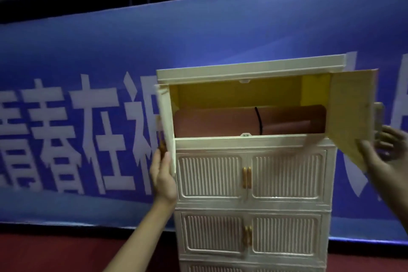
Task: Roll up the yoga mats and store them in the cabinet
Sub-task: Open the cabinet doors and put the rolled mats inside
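Note:
A cream plastic cabinet stands against a blue banner, its top compartment open. Inside lies a rolled pinkish-brown yoga mat, bound by a black strap near its right end. The left door is swung out edge-on; my left hand holds its lower edge, thumb on the front. The right door stands half open, its yellow inside facing me. My right hand holds that door's lower outer corner, thumb on the inside face and fingers behind it.
Below the open compartment are two rows of ribbed double doors with wooden handles, all closed. A blue banner with large white characters runs behind the cabinet. Dark red floor lies at the bottom left.

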`<state>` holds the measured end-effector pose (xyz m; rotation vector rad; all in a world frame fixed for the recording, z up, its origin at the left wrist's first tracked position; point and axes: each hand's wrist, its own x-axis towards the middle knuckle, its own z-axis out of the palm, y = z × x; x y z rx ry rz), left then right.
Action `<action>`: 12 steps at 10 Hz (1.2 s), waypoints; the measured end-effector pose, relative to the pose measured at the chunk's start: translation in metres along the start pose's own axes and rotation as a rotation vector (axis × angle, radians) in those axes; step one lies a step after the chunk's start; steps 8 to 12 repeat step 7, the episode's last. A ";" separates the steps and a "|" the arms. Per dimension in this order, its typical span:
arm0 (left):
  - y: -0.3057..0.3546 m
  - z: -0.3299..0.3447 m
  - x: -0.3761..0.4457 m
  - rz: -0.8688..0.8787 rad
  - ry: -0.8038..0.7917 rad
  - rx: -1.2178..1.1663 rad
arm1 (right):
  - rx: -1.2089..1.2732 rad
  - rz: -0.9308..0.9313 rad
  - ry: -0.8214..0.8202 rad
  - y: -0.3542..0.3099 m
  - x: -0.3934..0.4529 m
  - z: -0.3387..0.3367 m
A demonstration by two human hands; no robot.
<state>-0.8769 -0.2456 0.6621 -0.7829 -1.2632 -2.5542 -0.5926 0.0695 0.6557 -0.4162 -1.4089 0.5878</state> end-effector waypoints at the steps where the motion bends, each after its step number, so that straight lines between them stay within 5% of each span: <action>1: -0.019 0.021 -0.002 -0.026 -0.136 0.141 | -0.078 0.008 -0.106 -0.035 0.005 0.021; 4: -0.106 0.089 0.064 0.207 -0.524 0.802 | -0.320 -0.147 -0.463 0.001 0.025 0.129; 5: -0.139 0.098 0.089 0.232 -0.629 1.087 | -0.535 -0.201 -0.574 0.032 0.040 0.160; 7: -0.170 0.107 0.105 0.142 -0.720 1.285 | -0.877 -0.128 -1.007 0.046 0.070 0.182; 12: -0.170 0.107 0.105 0.142 -0.720 1.285 | -0.877 -0.128 -1.007 0.046 0.070 0.182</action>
